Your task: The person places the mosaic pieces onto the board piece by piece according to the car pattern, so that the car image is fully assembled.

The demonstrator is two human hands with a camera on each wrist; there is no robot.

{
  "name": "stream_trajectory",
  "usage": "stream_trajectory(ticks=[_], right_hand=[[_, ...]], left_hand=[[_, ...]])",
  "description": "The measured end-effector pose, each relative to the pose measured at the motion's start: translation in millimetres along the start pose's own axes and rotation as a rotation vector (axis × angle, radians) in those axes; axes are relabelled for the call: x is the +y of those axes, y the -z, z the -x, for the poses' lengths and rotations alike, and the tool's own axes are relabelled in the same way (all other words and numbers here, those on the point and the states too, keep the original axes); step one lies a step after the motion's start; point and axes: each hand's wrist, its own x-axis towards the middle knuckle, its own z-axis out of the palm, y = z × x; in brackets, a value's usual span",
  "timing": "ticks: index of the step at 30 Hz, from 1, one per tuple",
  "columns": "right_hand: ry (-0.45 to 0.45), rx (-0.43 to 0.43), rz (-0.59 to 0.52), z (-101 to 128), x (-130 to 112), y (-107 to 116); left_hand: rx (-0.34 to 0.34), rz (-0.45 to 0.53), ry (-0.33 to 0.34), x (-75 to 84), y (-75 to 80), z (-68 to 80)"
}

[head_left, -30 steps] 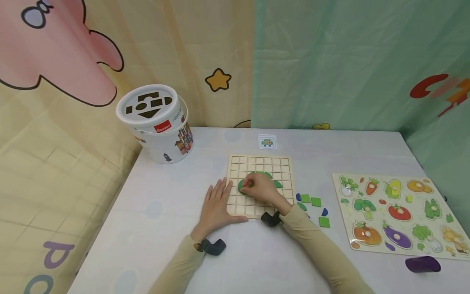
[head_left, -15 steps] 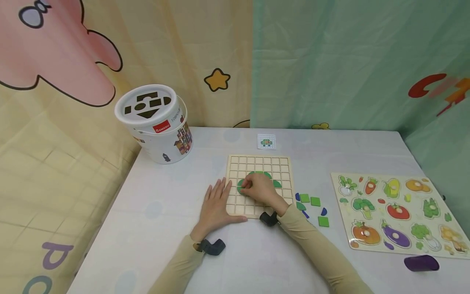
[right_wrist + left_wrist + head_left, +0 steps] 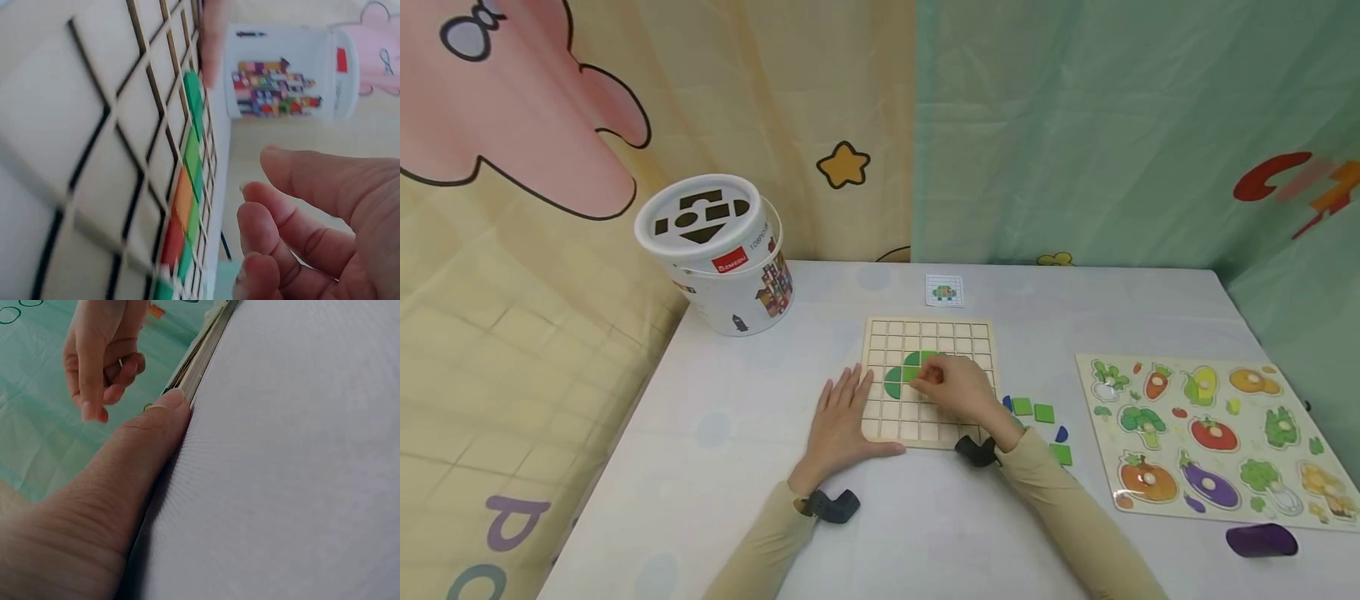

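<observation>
Shifted rightward across the wooden grid board (image 3: pixel 929 333) over the last second: right hand (image 3: pixel 958 390), now uncovering dark green pieces (image 3: pixel 901 377) seated in the squares left of centre, with a lighter green piece (image 3: pixel 929 359) just above the knuckles. From the left edge: white shape-sorter bucket (image 3: pixel 722 258), lid cut with dark shape holes, standing on the pale table (image 3: pixel 715 433) well apart from the board. Next, left hand (image 3: pixel 842 421), flat on the table, fingers straight and relaxed, tips over the board's left edge, thumb pressed along the near edge, as shown close up in the left wrist view (image 3: pixel 159 425); nothing grasped. Black wrist mount (image 3: pixel 831 504) strapped on the beige sleeve. Then the board itself, centre of the table, with a small pattern card (image 3: pixel 943 290) lying just beyond its far edge. Over the board's middle, the right hand with fingers curled inward, tips bunched low above the squares; right wrist view (image 3: pixel 294 225) shows curled fingers empty, so holding nothing visible, though contact with a piece cannot be told. Just right of the board, loose green squares (image 3: pixel 1033 410) and small blue pieces (image 3: pixel 1062 433) scattered on the table. Farther right, a vegetable peg puzzle (image 3: pixel 1206 437), and near its front corner a purple cylinder (image 3: pixel 1262 540).
</observation>
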Motion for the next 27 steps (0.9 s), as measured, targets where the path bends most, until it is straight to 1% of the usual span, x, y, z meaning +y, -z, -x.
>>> stream_trajectory(ticks=[3, 8, 9, 11, 15, 18, 20, 23, 27], right_hand=[[-0.014, 0.048, -0.015, 14, 16, 21], [-0.037, 0.126, 0.003, 39, 54, 59], [-0.042, 0.131, 0.009, 43, 61, 65], [-0.052, 0.11, 0.025, 50, 72, 74], [-0.06, 0.013, 0.052, 58, 86, 82], [-0.024, -0.04, 0.067, 62, 95, 85], [0.0, -0.053, 0.066, 64, 99, 85], [0.024, -0.061, 0.085, 67, 103, 82], [0.044, -0.058, 0.11, 66, 103, 78]], left_hand=[[0.003, 0.004, 0.003, 0.0, 0.8, 0.0], [0.001, 0.01, 0.022, -1.5, 4.5, 0.3], [0.001, 0.012, 0.024, -1.9, 5.3, 0.2], [-0.002, 0.015, 0.027, -2.4, 6.6, -0.4], [0.015, 0.019, 0.02, -3.7, 5.1, -2.0], [0.031, 0.013, 0.008, -3.8, 0.9, -3.7], [0.036, 0.013, -0.002, -2.9, -2.1, -4.7], [0.007, 0.005, -0.006, -0.9, -4.9, -4.0], [0.014, 0.021, 0.004, 0.7, -1.2, -0.4]])
